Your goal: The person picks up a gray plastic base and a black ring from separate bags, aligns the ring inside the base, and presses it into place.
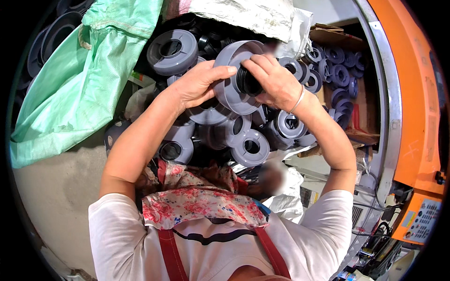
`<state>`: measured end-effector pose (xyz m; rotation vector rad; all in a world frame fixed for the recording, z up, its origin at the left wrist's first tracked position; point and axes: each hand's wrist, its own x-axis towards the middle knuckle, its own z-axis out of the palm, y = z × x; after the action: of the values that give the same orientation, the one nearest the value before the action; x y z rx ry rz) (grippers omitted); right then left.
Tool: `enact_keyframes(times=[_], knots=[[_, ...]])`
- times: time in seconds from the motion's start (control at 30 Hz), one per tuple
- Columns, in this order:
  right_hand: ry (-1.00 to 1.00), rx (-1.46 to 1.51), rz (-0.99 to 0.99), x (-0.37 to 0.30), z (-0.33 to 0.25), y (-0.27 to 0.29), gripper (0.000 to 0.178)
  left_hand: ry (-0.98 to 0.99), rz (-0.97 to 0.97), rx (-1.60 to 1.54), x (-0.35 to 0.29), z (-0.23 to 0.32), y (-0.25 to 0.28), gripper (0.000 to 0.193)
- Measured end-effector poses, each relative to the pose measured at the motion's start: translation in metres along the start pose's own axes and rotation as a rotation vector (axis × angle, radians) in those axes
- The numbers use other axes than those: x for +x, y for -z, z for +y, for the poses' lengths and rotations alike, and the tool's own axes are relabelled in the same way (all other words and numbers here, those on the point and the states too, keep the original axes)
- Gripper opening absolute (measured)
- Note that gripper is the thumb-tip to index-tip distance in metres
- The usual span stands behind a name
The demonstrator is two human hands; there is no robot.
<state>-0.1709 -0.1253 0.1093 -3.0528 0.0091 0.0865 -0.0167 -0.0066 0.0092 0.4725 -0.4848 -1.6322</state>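
Observation:
A round grey plastic fitting [225,96] with a wide raised rim is held up above a heap of similar parts. My left hand [199,84] grips its left side, with the thumb lying over the rim toward the middle. Closed around a black ribbed plastic ring [244,80], my right hand [274,84] has it at the fitting's centre. Whether the ring is seated in the opening or just held against it, I cannot tell. My right fingertips are partly hidden behind the ring. Below lie more grey fittings [251,148], several with round central holes.
A pale green woven sack [79,89] spreads at the left, and a white sack [243,16] lies behind the heap. On the right, a cardboard box [361,112] holds small grey rings [338,75]. An orange machine [393,70] with a keypad panel [423,220] stands farther right.

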Motion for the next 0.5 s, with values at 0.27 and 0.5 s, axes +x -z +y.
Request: enact_keyframes(times=[0.27, 0.5], knots=[[-0.860, 1.090, -0.285, -0.017, 0.019, -0.023, 0.069, -0.152, 0.069, 0.180, 0.005, -0.013, -0.007, 0.047], [-0.844, 1.863, -0.150, -0.014, 0.020, -0.065, 0.069, -0.409, 0.172, 0.761, 0.005, -0.010, -0.007, 0.084]])
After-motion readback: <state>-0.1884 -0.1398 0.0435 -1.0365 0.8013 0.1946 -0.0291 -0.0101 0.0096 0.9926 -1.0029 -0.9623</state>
